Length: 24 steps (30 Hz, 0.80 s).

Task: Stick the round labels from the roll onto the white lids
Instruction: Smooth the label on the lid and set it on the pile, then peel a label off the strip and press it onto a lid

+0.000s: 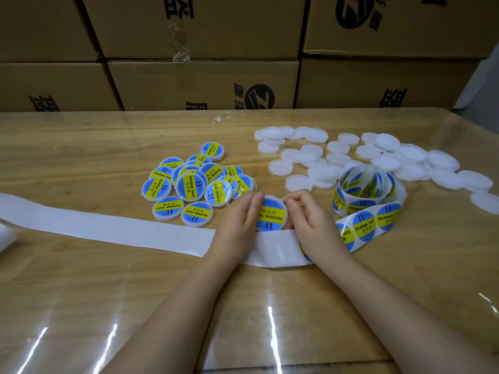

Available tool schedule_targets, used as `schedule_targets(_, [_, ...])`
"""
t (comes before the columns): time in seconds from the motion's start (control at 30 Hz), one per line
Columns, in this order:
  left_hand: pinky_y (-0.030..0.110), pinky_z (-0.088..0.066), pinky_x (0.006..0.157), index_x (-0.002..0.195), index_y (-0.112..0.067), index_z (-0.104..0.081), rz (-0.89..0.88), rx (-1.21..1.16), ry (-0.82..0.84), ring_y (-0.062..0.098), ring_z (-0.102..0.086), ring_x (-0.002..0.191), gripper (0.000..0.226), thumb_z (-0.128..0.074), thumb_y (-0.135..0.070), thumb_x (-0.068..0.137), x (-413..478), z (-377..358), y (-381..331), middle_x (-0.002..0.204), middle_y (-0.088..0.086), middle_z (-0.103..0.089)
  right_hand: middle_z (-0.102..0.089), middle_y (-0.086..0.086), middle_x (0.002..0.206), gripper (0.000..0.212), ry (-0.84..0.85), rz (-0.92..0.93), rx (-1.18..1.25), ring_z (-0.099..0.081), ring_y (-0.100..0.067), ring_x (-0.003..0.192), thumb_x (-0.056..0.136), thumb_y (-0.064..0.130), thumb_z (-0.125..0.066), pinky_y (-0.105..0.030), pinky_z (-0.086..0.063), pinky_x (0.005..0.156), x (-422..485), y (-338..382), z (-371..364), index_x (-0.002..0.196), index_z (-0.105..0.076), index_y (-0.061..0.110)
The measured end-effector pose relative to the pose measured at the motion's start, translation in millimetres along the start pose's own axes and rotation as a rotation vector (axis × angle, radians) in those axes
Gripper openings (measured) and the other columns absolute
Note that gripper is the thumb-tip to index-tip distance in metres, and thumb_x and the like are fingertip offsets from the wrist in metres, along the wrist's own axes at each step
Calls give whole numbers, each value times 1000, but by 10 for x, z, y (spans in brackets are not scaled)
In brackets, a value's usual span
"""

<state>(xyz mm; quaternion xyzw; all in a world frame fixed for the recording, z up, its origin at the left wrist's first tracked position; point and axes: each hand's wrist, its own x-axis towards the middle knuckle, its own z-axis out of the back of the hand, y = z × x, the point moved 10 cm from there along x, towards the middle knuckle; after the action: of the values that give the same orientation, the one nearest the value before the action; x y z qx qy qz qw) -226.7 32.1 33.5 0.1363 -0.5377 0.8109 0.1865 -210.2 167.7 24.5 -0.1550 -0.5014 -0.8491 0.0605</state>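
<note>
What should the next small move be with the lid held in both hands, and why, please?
Probably drop the held lid on the labelled pile beside it: its label already covers the top, and the left hand and right hand merely hold its edges.

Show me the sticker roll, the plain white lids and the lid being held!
sticker roll (361, 207): head view, on a label on the coil's outer wrap.
plain white lids (410, 153): head view, top of one lid in the pile.
held lid (270, 213): head view, middle of its yellow band.
</note>
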Motion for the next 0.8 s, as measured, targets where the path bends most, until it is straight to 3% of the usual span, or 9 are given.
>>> schedule_targets(0.17, [2, -36, 65, 99, -17, -58, 216, -49, -369, -16, -52, 74, 15, -43, -17, 100, -20, 511, 356, 86, -17, -59, -61, 11, 68, 25, 108, -4, -42, -55, -3, 68, 95, 4, -41, -21, -40, 64, -23, -19, -107, 104, -55, 23])
schedule_targets(0.27, [9, -40, 55, 113, -17, -58, 383, -119, -488, -4, -54, 56, 21, -42, -23, 100, -79, 683, 638, 75, -4, -63, -60, 11, 77, 32, 115, -11, -31, -54, -3, 76, 92, -1, -39, -16, -39, 65, -29, -3, -109, 103, -55, 24])
schedule_targets(0.33, [17, -48, 56, 127, -18, -51, 418, -181, -490, 2, -59, 57, 28, -42, -21, 100, -80, 673, 684, 76, -3, -65, -60, 11, 80, 33, 107, -10, -36, -53, -2, 77, 91, -3, -38, -11, -38, 63, -27, -2, -94, 104, -57, 22])
schedule_targets(0.4, [31, -57, 71, 139, -15, -42, 409, -176, -463, 10, -68, 78, 39, -40, -13, 100, -54, 638, 670, 109, 7, -63, -60, 10, 81, 33, 105, -1, -42, -53, 2, 74, 92, -3, -38, -9, -37, 62, -34, 10, -86, 105, -59, 20])
schedule_targets(0.47, [43, -55, 85, 140, -10, -41, 376, -77, -432, 18, -68, 91, 40, -37, -10, 100, -28, 637, 628, 138, 13, -42, -60, 9, 81, 33, 100, -2, -43, -52, 4, 72, 92, -3, -38, -9, -37, 61, -32, 2, -79, 104, -60, 19])
schedule_targets(0.57, [50, -46, 97, 137, -6, -46, 375, 75, -389, 32, -57, 118, 38, -36, -11, 100, -18, 647, 628, 155, 10, -19, -61, 7, 85, 32, 74, 21, -137, -53, 0, 78, 91, -3, -40, -14, -39, 66, -30, 44, -38, 105, -62, 17])
schedule_targets(0.63, [49, -44, 99, 129, -3, -54, 380, 118, -373, 36, -50, 125, 35, -36, -13, 100, -17, 653, 651, 154, 10, -24, -64, -1, 96, 31, -16, 138, -350, -56, -13, 91, 87, -5, -46, -29, -43, 79, -30, 169, 61, 107, -64, 11])
schedule_targets(0.7, [39, -44, 98, 110, -2, -66, 347, 160, -381, 28, -57, 116, 29, -41, -14, 99, -27, 668, 600, 141, 9, -46, -63, -6, 113, 32, -77, 210, -558, -55, -27, 105, 87, -1, -51, -38, -39, 91, -22, 241, 138, 115, -64, 10])
schedule_targets(0.8, [16, -42, 75, 71, -19, -65, 256, 136, -383, 10, -60, 85, 24, -57, -18, 93, -33, 650, 404, 86, -4, -64, -37, 4, 148, 42, 61, 60, -812, -33, -19, 133, 100, 25, -38, -33, -26, 105, 46, 3, 95, 141, -40, 21])
